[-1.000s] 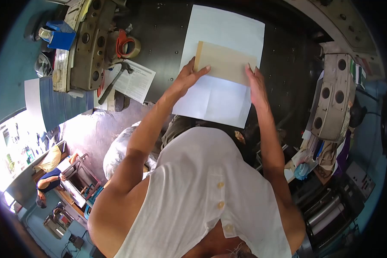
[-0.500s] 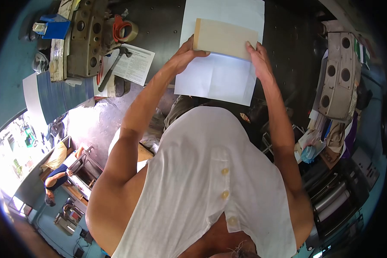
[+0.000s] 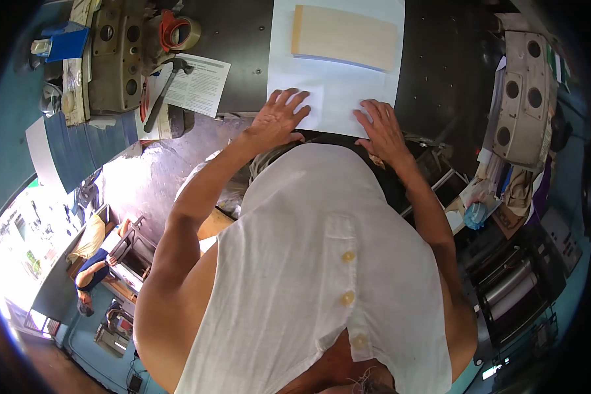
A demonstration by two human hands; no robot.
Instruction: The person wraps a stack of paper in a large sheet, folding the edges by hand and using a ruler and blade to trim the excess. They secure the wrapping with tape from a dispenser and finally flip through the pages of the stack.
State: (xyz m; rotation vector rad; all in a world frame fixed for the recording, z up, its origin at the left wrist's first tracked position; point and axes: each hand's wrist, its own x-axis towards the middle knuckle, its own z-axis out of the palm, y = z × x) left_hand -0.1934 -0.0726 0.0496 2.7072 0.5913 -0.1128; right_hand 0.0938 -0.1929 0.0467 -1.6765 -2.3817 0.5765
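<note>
Left hand (image 3: pixel 279 118) flat, fingers spread, palm down on the near edge of the white sheet (image 3: pixel 335 72), grasping nothing. Right hand (image 3: pixel 379 128) likewise open and pressed flat on the sheet's lower right part. Sheet lies on the dark worktop (image 3: pixel 243 39) at top centre of the frame. Tan card (image 3: pixel 345 37) lies on the sheet's upper part, apart from both hands. Printed leaflet (image 3: pixel 200 84), hammer (image 3: pixel 166 88) and tape roll (image 3: pixel 179 33) sit upper left.
</note>
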